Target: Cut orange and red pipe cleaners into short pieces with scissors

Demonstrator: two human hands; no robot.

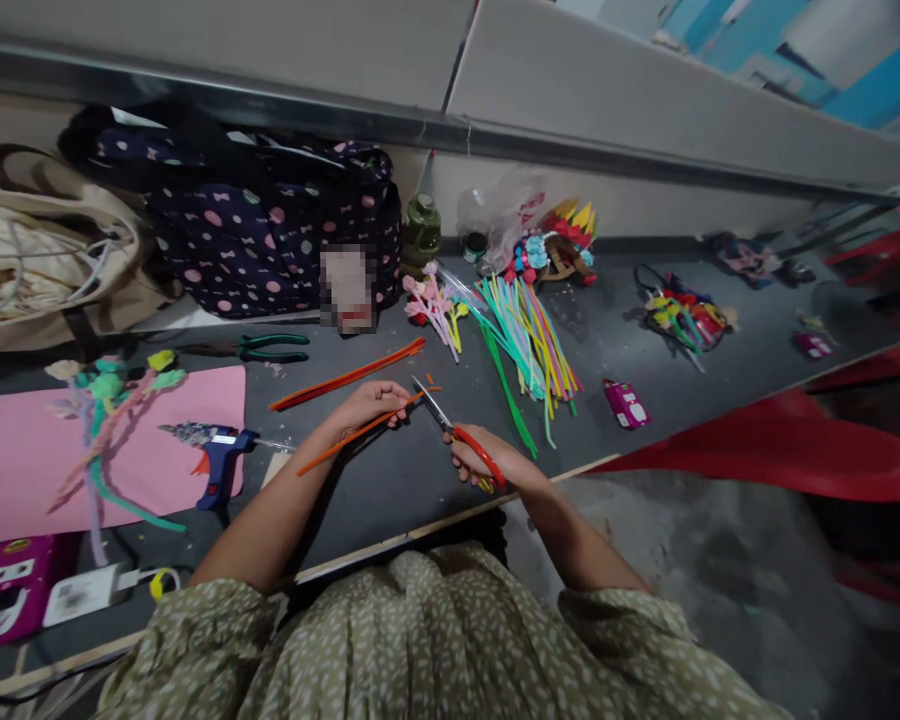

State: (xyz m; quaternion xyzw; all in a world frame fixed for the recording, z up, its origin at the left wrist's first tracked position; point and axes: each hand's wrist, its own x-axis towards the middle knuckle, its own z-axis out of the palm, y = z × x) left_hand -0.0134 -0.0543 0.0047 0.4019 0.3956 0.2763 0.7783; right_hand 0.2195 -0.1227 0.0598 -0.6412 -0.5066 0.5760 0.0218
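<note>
At the centre of the frame, above the grey table (pixel 630 340), the left hand (pixel 371 403) pinches an orange pipe cleaner (pixel 345 440) near its upper-right end. It looks light, fuzzy and easily bent, best held close to the cut. Its long axis runs lower left to upper right, its tip meeting the red scissors (pixel 461 435) gripped in the right hand (pixel 480 465).

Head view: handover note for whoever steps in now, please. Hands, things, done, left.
Left hand: grip shut on the orange pipe cleaner, held over the table.
Right hand: grip shut on the red-handled scissors, blades open at the pipe cleaner's end.
Nearby: more orange pipe cleaners, mixed coloured bundle, glue gun on the pink sheet.
Done: small orange bits lie by the blades.
Left: this cut is not closed.
</note>
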